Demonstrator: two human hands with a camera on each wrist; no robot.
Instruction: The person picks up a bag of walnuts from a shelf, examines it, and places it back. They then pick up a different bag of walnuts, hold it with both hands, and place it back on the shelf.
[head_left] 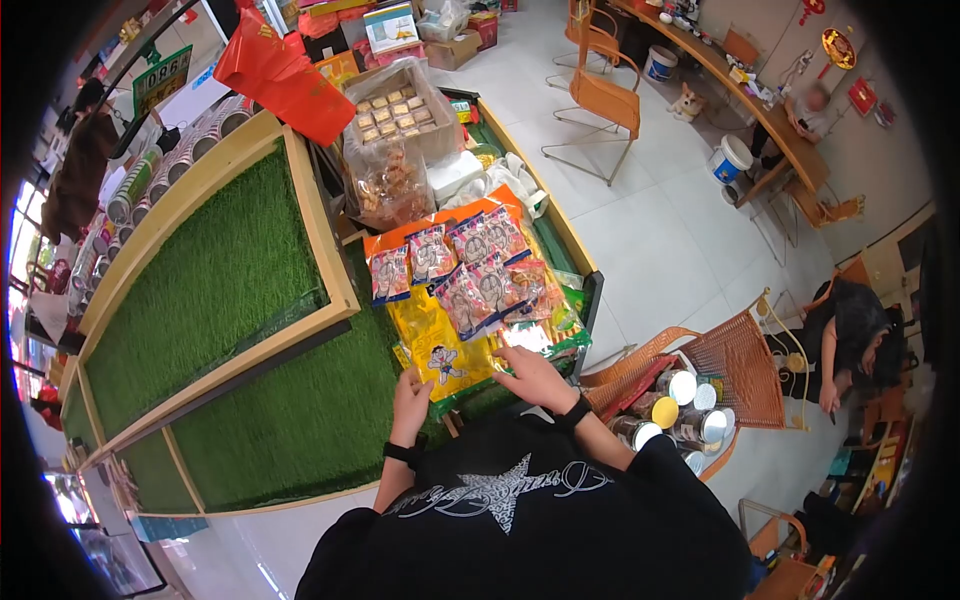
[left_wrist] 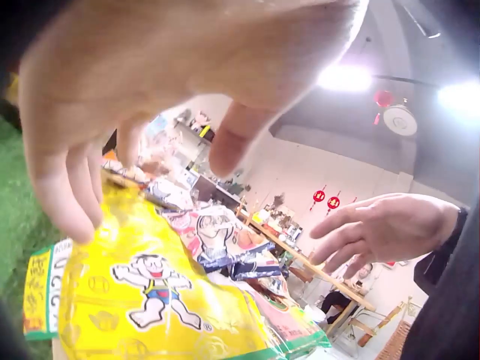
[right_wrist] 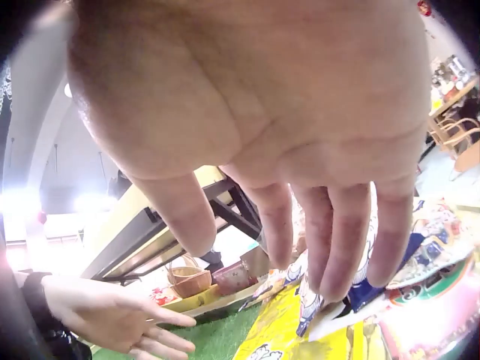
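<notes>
My left hand (head_left: 411, 392) hovers just above the near left corner of the big yellow snack bag (head_left: 440, 352), fingers relaxed and spread, gripping nothing. From the left wrist view the fingertips (left_wrist: 79, 217) hang close over the bag's glossy film, and I cannot tell whether they touch it. My right hand (head_left: 535, 377) reaches forward over the bag's near right side, palm down, fingers straight and loosely fanned — open as well, holding nothing. Both wrists wear a dark band.

The yellow bag lies flat on the green artificial turf (head_left: 300, 420) of the display stand, right in front of me, between my two hands. Its plastic is shiny and crinkled, printed with a cartoon boy, with a green edge showing at the near end. Beyond it, farther away, smaller pink-and-blue snack packets (head_left: 470, 262) overlap one another on an orange sheet — glossy, flat, rectangular pouches.

To the left a wooden-framed tray (head_left: 315, 215) lined with turf stands tilted. To the right, near the floor, an orange woven basket (head_left: 735, 360) holds round metal cans (head_left: 690, 400).
</notes>
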